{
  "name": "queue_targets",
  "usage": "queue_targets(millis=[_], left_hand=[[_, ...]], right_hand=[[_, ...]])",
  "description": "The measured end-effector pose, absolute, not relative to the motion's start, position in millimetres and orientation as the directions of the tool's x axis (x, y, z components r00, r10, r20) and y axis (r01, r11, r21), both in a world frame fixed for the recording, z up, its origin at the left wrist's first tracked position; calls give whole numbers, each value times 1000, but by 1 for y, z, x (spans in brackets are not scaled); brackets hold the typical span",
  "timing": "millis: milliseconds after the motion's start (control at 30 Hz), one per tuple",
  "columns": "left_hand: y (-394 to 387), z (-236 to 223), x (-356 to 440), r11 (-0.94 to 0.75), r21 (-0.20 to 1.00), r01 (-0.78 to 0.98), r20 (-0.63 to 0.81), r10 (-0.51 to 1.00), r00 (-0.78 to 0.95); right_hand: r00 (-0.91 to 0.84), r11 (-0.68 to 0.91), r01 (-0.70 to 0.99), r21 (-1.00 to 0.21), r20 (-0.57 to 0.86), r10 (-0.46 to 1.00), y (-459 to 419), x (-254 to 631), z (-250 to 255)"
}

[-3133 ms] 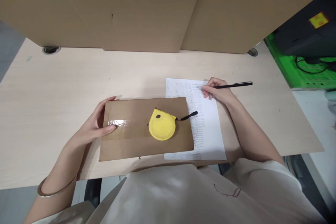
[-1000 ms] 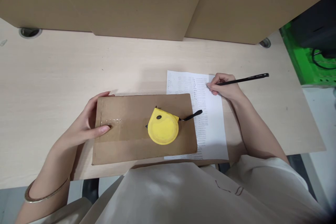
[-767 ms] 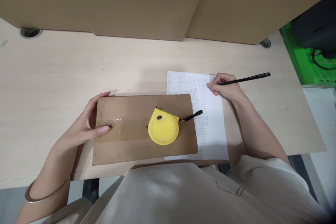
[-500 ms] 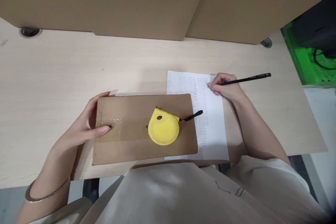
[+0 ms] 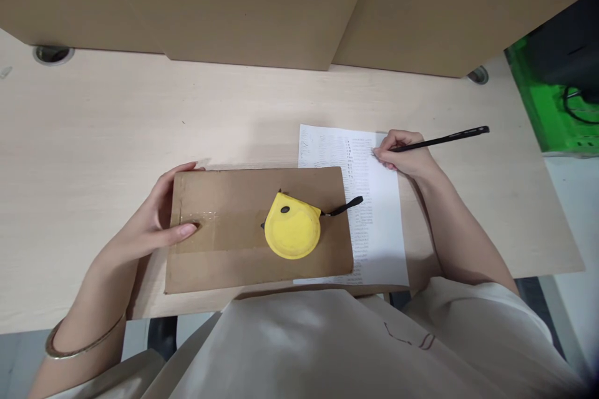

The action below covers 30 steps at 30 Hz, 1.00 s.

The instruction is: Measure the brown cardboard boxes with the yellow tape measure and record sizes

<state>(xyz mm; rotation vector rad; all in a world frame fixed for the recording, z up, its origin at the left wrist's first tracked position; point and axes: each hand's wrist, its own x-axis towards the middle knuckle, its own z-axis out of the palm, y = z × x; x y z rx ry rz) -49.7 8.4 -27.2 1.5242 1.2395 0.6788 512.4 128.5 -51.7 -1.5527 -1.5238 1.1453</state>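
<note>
My left hand (image 5: 166, 215) grips the left end of a flat brown cardboard box (image 5: 224, 268), thumb on top and fingers behind its far side. On the box lies a yellow tape measure (image 5: 294, 230) with a black wrist strap (image 5: 349, 204) that reaches past the right edge. The box covers the left part of a white sheet of paper (image 5: 384, 230) with rows of small text and handwritten marks. Over the sheet's upper right, my right hand (image 5: 403, 151) is closed around a black pencil (image 5: 452, 137). Its tip is at the paper, mostly hidden by the fingers.
Large cardboard panels (image 5: 253, 6) stand along the back of the wooden desk (image 5: 116, 118). Two round cable holes, left (image 5: 53, 55) and right (image 5: 478, 75), sit by them. A green crate (image 5: 561, 118) with dark items is beyond the desk's right edge.
The pencil's upper end has swung slightly up and to the right as my right hand moves a little over the paper. My left hand, the box and the tape measure stay put.
</note>
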Motion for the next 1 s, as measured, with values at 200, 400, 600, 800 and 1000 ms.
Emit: queue_targets(millis=[200,400,600,800,1000], left_hand=[[8,-26,-49,44,927,371,-165,939,300],[9,-25,-47,17,925,379,-140,943,301],[10,-24,-44,8,934,358,-128,941,313],[12,-25,-42,0,941,338,-113,942,315],[15,-27,-40,8,951,310,-107,946,305]], right_hand=[[-17,-112,397,-911,-129,991,129,511,-52],[-9,-138,416,-899,-156,988,129,505,-45],[-68,-185,454,-872,-241,968,114,499,-23],[-43,-107,939,-326,-420,906,66,460,13],[11,91,972,217,-432,902,31,403,9]])
